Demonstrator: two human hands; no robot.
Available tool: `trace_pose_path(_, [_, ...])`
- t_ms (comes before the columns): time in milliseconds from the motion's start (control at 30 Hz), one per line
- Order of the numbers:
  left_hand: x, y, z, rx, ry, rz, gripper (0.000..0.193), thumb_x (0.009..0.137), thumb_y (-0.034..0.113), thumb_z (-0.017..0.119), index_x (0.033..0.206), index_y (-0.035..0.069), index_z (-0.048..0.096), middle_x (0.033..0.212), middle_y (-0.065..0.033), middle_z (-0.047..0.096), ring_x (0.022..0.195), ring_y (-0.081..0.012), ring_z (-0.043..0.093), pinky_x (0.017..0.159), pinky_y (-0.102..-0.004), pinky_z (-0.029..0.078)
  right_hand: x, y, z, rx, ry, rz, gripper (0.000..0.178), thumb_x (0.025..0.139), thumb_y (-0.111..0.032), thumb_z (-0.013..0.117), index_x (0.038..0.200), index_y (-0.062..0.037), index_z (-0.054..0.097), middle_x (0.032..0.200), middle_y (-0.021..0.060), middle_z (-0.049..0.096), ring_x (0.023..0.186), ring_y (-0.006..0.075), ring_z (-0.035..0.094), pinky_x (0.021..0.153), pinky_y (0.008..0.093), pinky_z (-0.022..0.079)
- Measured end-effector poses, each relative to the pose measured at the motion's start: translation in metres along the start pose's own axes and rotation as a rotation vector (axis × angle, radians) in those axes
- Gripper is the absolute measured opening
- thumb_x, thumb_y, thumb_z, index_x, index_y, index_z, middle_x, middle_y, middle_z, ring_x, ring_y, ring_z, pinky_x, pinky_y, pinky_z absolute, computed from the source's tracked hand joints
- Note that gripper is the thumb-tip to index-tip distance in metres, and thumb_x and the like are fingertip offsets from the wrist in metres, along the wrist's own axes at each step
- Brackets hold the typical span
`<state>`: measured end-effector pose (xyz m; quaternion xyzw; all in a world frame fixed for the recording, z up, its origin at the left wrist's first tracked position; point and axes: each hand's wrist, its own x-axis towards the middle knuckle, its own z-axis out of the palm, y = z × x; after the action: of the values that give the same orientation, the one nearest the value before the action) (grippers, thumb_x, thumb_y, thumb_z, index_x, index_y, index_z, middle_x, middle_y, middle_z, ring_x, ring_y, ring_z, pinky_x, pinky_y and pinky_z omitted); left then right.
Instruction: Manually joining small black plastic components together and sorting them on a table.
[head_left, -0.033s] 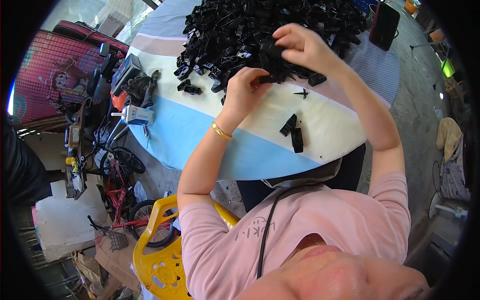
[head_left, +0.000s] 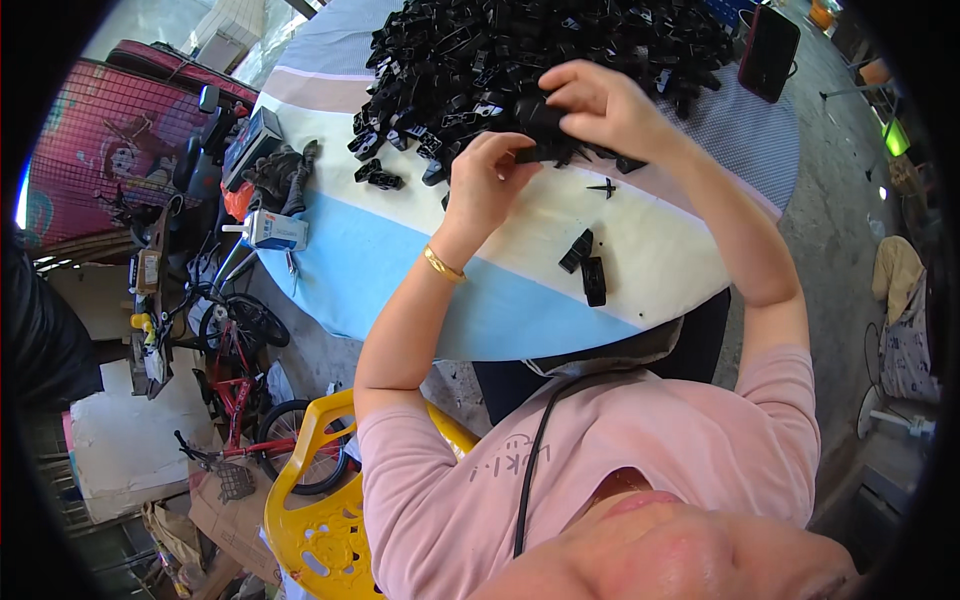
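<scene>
A big heap of black plastic clip-like parts (head_left: 450, 75) covers the far side of the striped table. At the heap's near edge my left hand (head_left: 490, 178) is closed, its thumb and fingers pinching a small black plastic part (head_left: 530, 154). My right hand (head_left: 612, 112) sits just beyond and to the right, its curled fingers on a dark rounded piece (head_left: 540, 112) that blends into the heap. Nearer to me lie two black parts (head_left: 594, 280) side by side, and a thin black cross-shaped bit (head_left: 603, 188). A few loose parts (head_left: 378, 175) rest left of the heap.
The cloth-covered table (head_left: 400, 270) has a rounded near edge. A phone (head_left: 769, 52) leans against a cup at the far right. Boxes (head_left: 276, 231) and a dark cloth sit at the left edge. A yellow chair (head_left: 320, 520) and a red bicycle (head_left: 235, 400) stand left of me.
My right hand has come slightly nearer to me and to my left hand, the dark rounded piece moving with it. My left hand has barely moved.
</scene>
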<state>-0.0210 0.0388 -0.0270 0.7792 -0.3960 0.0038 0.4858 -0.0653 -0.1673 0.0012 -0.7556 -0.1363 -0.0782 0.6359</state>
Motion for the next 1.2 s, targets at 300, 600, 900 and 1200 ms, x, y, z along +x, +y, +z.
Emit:
trace_pose_path(300, [0.002, -0.009, -0.004, -1.259, -0.154, -0.383, 0.025, 0.094, 0.017, 0.048, 0.106, -0.004, 0.055, 0.084, -0.0054, 0.060, 0.073, -0.0127, 0.059, 0.065, -0.0233, 0.050, -0.014, -0.005, 0.024, 0.188, 0.071, -0.005, 0.040, 0.081, 0.002, 0.058, 0.120, 0.0027, 0.050, 0.106, 0.0098, 0.061, 0.098, 0.0141, 0.059, 0.088, 0.0270, 0.047])
trace_pose_path(600, [-0.002, 0.022, 0.003, -0.887, 0.023, -0.356, 0.027, 0.093, 0.014, 0.048, 0.112, -0.005, 0.051, 0.096, -0.0097, 0.060, 0.085, -0.0167, 0.062, 0.079, -0.0280, 0.053, -0.023, -0.002, 0.039, -0.142, 0.226, -0.073, 0.033, 0.077, -0.002, 0.064, 0.110, 0.0029, 0.058, 0.095, 0.0100, 0.066, 0.086, 0.0139, 0.063, 0.079, 0.0258, 0.051])
trace_pose_path(900, [-0.005, 0.014, 0.001, -0.685, 0.114, -0.207, 0.022, 0.083, 0.006, 0.063, 0.103, -0.003, 0.059, 0.088, -0.0031, 0.063, 0.075, -0.0093, 0.057, 0.068, -0.0218, 0.047, -0.024, -0.001, 0.040, -0.095, 0.244, -0.148, 0.035, 0.076, -0.003, 0.066, 0.111, 0.0007, 0.059, 0.094, 0.0097, 0.065, 0.083, 0.0141, 0.063, 0.075, 0.0252, 0.051])
trace_pose_path(1200, [-0.006, 0.017, 0.003, -0.650, 0.139, -0.177, 0.036, 0.082, 0.004, 0.064, 0.117, -0.003, 0.054, 0.099, -0.0058, 0.063, 0.089, -0.0116, 0.059, 0.080, -0.0240, 0.048, -0.028, -0.009, 0.044, -0.481, 0.293, -0.382, 0.037, 0.071, -0.002, 0.069, 0.107, -0.0008, 0.061, 0.092, 0.0104, 0.062, 0.079, 0.0210, 0.061, 0.069, 0.0278, 0.051])
